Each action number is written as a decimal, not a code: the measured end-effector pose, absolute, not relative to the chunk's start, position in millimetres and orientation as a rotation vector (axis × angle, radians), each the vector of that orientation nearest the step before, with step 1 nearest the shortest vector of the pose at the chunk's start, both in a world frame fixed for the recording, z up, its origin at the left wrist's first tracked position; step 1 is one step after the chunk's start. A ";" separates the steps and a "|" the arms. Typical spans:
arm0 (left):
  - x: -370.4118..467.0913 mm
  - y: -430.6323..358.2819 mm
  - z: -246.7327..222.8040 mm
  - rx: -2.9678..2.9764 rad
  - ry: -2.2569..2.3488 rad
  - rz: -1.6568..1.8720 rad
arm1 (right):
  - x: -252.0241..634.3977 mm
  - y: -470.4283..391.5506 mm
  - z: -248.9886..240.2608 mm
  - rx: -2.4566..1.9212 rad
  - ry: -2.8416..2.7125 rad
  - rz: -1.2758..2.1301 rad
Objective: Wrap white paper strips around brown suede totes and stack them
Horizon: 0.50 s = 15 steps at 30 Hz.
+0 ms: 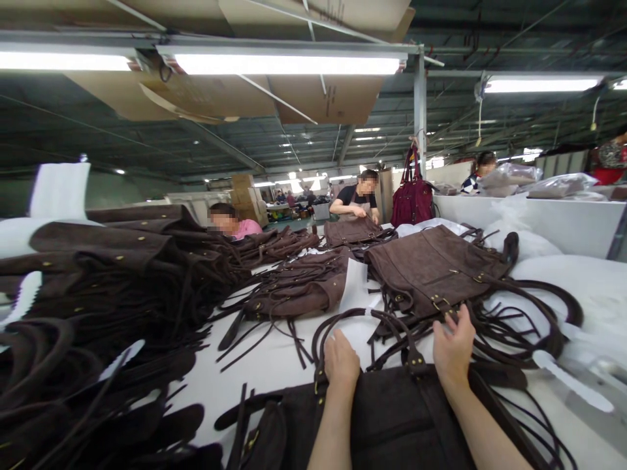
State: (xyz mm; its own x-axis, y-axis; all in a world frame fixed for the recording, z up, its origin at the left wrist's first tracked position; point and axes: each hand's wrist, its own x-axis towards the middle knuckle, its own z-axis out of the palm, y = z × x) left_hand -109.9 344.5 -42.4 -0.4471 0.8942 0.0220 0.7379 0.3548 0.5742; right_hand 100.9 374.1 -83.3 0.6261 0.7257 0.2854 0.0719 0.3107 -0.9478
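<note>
A dark brown suede handbag [399,418] lies flat on the table in front of me, its looped handle [343,318] standing up on the far side. My left hand [341,359] is closed at the left part of that handle, with its fingertips partly hidden. My right hand [454,343] is open, fingers apart, just beyond the bag's right top edge. It is close to the lower edge of a second brown bag [435,261], which has brass-coloured fittings; whether they touch I cannot tell.
Stacked brown bags [122,261] rise on the left. More bags [298,287] and a white paper [354,284] lie mid-table. A co-worker [360,199] handles a bag across the table. A maroon bag [412,199] hangs from a post; white plastic [563,281] is at right.
</note>
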 end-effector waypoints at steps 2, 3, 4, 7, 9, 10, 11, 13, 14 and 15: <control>-117.0 348.9 -42.2 1.340 2.203 0.905 | 93.1 366.1 -71.5 -1.100 -1.024 0.550; -121.7 350.1 -41.3 1.299 2.110 0.962 | 87.4 362.0 -67.9 -1.029 -1.164 0.675; -126.7 350.4 -40.2 1.266 2.003 1.009 | 81.4 358.4 -66.3 -0.962 -1.322 0.803; -138.9 344.3 -35.5 1.213 1.668 1.090 | 67.0 353.5 -73.1 -0.893 -1.757 0.886; -141.7 336.2 -30.9 1.206 1.488 1.106 | 63.5 356.0 -83.2 -0.935 -1.866 0.797; -141.6 331.6 -27.5 1.208 1.418 1.110 | 63.4 358.2 -88.2 -0.964 -1.838 0.811; -140.7 326.9 -23.0 1.215 1.361 1.113 | 63.9 360.4 -92.1 -0.987 -1.781 0.868; -138.2 316.9 -9.9 1.245 1.287 1.108 | 66.0 362.3 -94.0 -0.993 -1.667 1.007; -137.3 311.5 -1.1 1.268 1.267 1.091 | 67.1 361.1 -90.9 -0.974 -1.633 1.059; -136.7 305.6 8.8 1.296 1.254 1.064 | 68.3 358.2 -84.8 -0.936 -1.623 1.098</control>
State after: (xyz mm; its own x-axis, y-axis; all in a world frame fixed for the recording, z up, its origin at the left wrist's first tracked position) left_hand -136.7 305.6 8.8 0.0749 0.9961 -0.0475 0.1159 0.0386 0.9925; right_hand 68.3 358.2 -84.8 -0.2743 0.9213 0.2755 0.0875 0.3092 -0.9470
